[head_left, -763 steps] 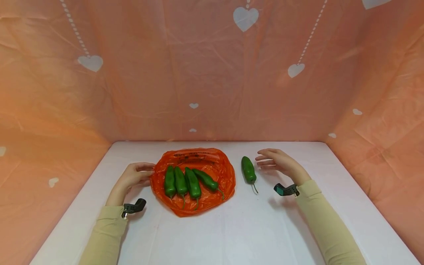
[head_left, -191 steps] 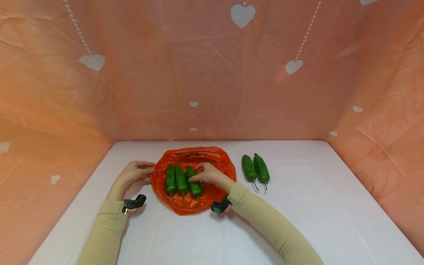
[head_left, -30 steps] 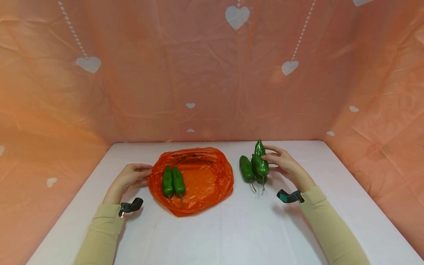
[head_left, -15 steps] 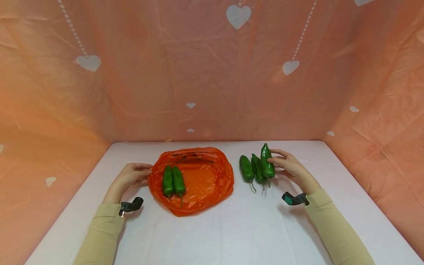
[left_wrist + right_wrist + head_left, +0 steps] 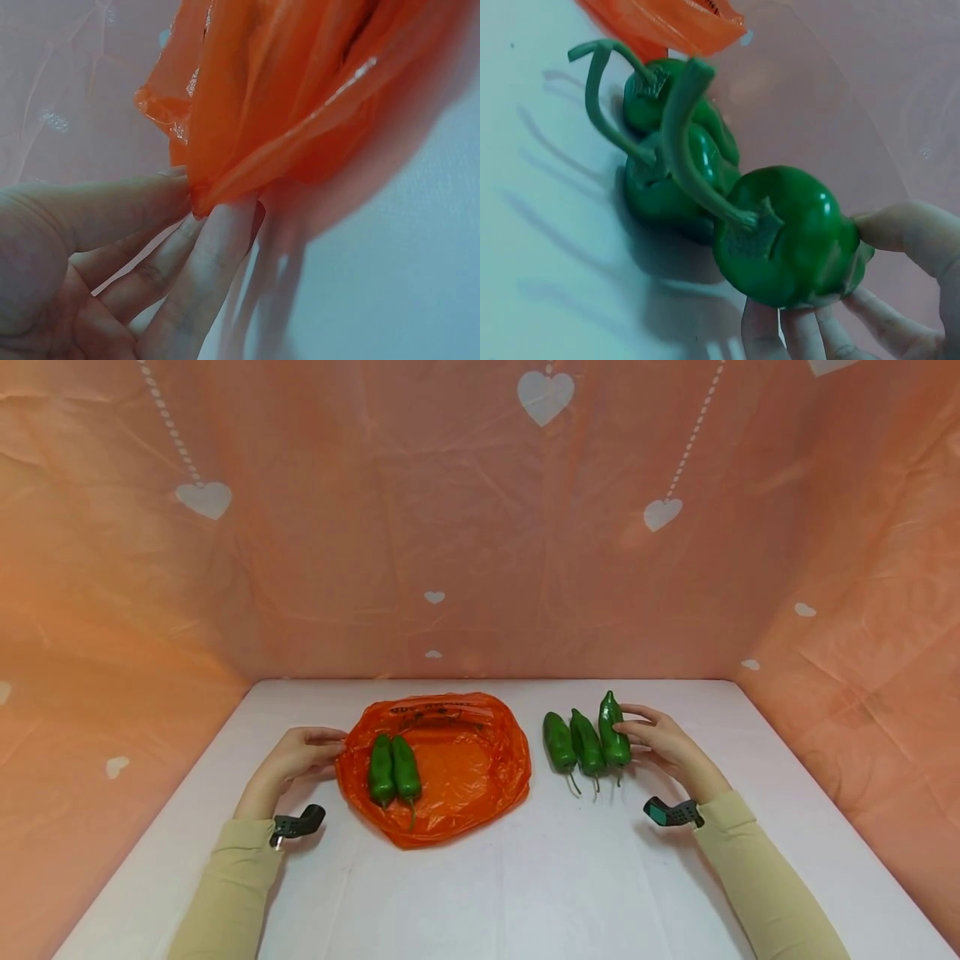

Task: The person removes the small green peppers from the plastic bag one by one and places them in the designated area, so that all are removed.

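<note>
Two green peppers [image 5: 382,772] in orange bag [image 5: 465,777], left hand [image 5: 300,754] pinching its rim; right hand [image 5: 660,742] grips another pepper [image 5: 611,733] beside two loose peppers [image 5: 587,743], toward surface's [image 5: 487,893] far edge.

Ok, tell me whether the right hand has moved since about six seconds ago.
Yes, rightward: in the head view the right hand went from over the orange bag to nearer the right edge of the white table.

Smooth, glossy green peppers [image 5: 587,745] at right contrast with a crinkled, shiny orange plastic bag [image 5: 461,768] and matt cloth sleeves [image 5: 232,885].
</note>
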